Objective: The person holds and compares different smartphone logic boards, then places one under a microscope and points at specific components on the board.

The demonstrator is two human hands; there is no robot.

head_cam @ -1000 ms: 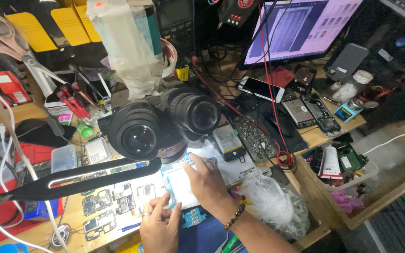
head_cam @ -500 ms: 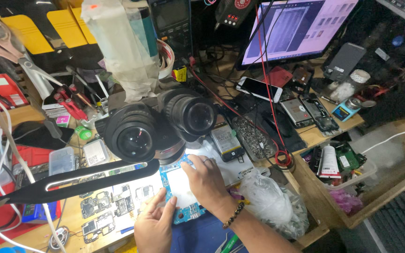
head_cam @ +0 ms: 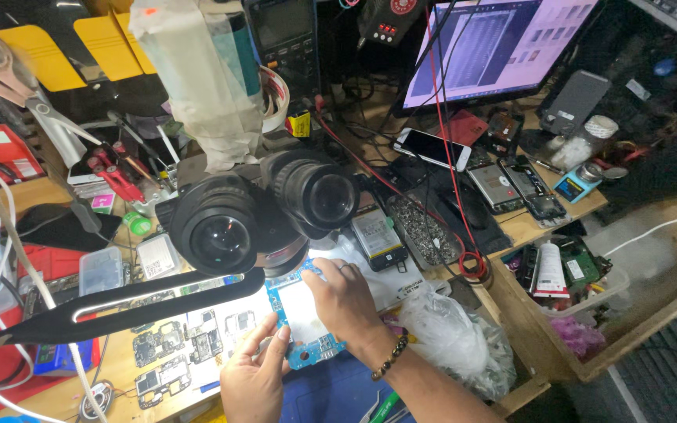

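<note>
A blue circuit board with a silvery shield [head_cam: 304,316] lies on the bench under the black microscope eyepieces [head_cam: 264,210]. My right hand [head_cam: 344,299], with a bead bracelet on the wrist, rests on the board's right side and holds it by the top edge. My left hand [head_cam: 254,374] comes from below, its fingertips pinching the board's lower left edge. Whether a tool is in the fingers I cannot tell.
Several bare phone boards [head_cam: 168,350] lie left of the hands. A black lamp arm [head_cam: 111,305] crosses above them. A phone battery [head_cam: 378,236], a tray of screws [head_cam: 425,230], a clear plastic bag [head_cam: 448,337], phones [head_cam: 431,146] and a lit monitor [head_cam: 503,47] crowd the right.
The view has shifted slightly. My left hand has moved up to the board's lower left edge; my right hand stays on the board.
</note>
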